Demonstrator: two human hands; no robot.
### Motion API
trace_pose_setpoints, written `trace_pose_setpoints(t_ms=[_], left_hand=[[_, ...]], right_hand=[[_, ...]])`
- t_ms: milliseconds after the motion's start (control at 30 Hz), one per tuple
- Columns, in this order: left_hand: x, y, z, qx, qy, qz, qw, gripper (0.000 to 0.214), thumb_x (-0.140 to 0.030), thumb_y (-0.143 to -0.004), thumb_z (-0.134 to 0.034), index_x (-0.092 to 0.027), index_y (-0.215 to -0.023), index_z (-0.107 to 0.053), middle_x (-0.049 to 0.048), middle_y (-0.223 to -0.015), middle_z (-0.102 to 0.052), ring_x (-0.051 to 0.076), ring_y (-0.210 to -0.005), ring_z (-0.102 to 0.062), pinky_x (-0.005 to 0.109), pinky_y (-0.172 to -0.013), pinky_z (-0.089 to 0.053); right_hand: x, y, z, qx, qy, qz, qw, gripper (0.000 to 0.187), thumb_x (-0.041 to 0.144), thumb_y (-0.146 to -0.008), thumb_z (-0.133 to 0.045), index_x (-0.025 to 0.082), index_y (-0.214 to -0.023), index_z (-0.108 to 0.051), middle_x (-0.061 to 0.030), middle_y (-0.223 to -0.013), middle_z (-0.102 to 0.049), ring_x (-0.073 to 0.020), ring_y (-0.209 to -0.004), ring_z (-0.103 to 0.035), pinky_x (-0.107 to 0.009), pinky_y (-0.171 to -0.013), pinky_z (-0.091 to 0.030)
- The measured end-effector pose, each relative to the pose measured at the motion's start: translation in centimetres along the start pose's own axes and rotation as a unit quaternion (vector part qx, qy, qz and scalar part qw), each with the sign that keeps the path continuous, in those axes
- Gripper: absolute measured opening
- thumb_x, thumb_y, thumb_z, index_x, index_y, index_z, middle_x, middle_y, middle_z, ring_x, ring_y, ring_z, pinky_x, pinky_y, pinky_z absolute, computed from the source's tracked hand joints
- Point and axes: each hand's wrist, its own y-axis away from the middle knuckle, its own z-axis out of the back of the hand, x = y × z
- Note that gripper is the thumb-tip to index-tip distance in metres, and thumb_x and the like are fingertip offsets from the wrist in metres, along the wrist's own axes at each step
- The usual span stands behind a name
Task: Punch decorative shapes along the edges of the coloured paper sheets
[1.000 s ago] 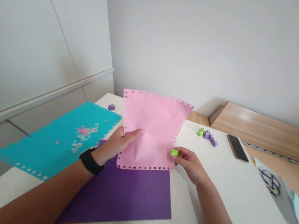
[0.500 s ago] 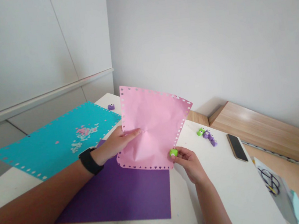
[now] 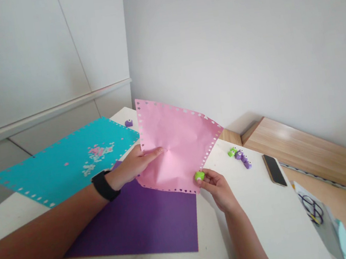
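A sheet of pink paper [image 3: 176,133], with small shapes punched along its edges, is held up off the table. My left hand [image 3: 139,161] grips it at its left side, thumb on top and the other fingers hidden behind. At the lower right corner my right hand [image 3: 217,185] pinches a small green craft punch [image 3: 199,176] that sits over the paper's edge. Beneath lies a purple sheet [image 3: 142,228]. To the left is a blue sheet [image 3: 59,167] with punched edges, and a heap of pink and pale paper cutouts [image 3: 97,152] rests on it.
More green punches [image 3: 232,152] and purple punches [image 3: 243,158] cluster on the white table [image 3: 262,211] at right, near a phone [image 3: 274,169]. Another purple punch [image 3: 128,123] stands at the back. Past the right edge lies a dark coiled cable [image 3: 312,208]. Walls close off the back.
The pink sheet's upper part has tipped and bowed slightly, its right corner sinking a little. My right hand and the green punch have shifted slightly up and left. My left hand keeps its hold.
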Motion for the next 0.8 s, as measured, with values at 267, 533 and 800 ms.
trace_pose_setpoints(t_ms=[267,533,800], left_hand=[[0.8,0.0,0.1,-0.004,-0.022,0.004,1.000,0.046,-0.058,-0.084,-0.069,-0.017,-0.104,-0.073,0.0047,-0.068,-0.073,0.013,-0.041,-0.053,0.022,-0.035,-0.031],[0.9,-0.3,-0.2,-0.016,0.006,-0.047,0.999,0.048,-0.054,-0.084,-0.069,-0.018,-0.116,-0.070,0.0113,-0.113,-0.077,0.026,-0.094,-0.073,0.028,-0.068,-0.056],[0.9,-0.3,-0.2,-0.011,0.017,-0.037,0.999,0.047,-0.052,-0.085,-0.068,-0.017,-0.116,-0.070,0.0117,-0.113,-0.077,0.029,-0.100,-0.073,0.031,-0.073,-0.058]], right_hand=[[-0.2,-0.2,-0.3,-0.012,0.007,0.017,1.000,0.028,0.036,-0.079,-0.083,0.023,-0.102,-0.074,-0.0038,-0.097,-0.072,-0.0205,-0.089,-0.064,-0.034,-0.085,-0.049],[-0.7,-0.3,-0.9,-0.030,0.010,0.033,0.999,0.028,0.037,-0.081,-0.081,0.024,-0.104,-0.073,-0.0031,-0.095,-0.071,-0.0195,-0.085,-0.061,-0.032,-0.079,-0.048],[-1.1,-0.4,-1.3,-0.055,0.023,0.039,0.997,0.030,0.040,-0.079,-0.082,0.023,-0.102,-0.073,-0.0039,-0.093,-0.072,-0.0212,-0.085,-0.062,-0.034,-0.079,-0.048]])
